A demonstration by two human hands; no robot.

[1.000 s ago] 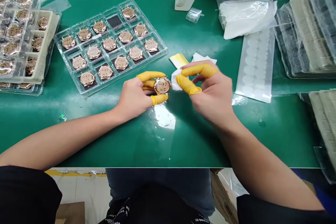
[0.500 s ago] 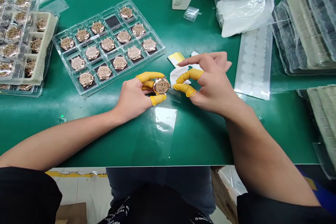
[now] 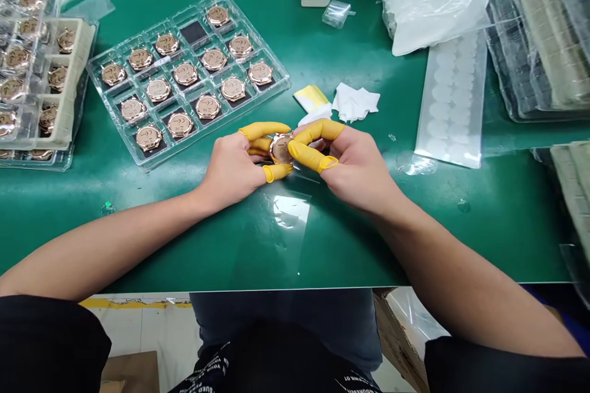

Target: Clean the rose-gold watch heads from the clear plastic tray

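Note:
My left hand [image 3: 239,163] pinches a rose-gold watch case [image 3: 279,147] between fingers capped in yellow finger cots, just above the green mat [image 3: 322,239]. My right hand [image 3: 343,159] has closed in on the same case, its capped thumb and forefinger pressed against the case's right side. What lies between those right fingertips, if anything, is too small to see. A crumpled white cloth [image 3: 354,102] lies on the mat just behind my right hand, beside a yellow pad [image 3: 312,97].
A clear tray [image 3: 184,77] of several watch cases sits at the back left, with stacked trays [image 3: 37,67] at the far left. A white sticker sheet [image 3: 454,101], plastic bags [image 3: 433,3] and wrapped stacks [image 3: 539,43] fill the right. A clear film [image 3: 281,221] lies below my hands.
My right hand let go of the white cloth, which now lies on the mat, and moved left onto the watch case. My left hand stayed put.

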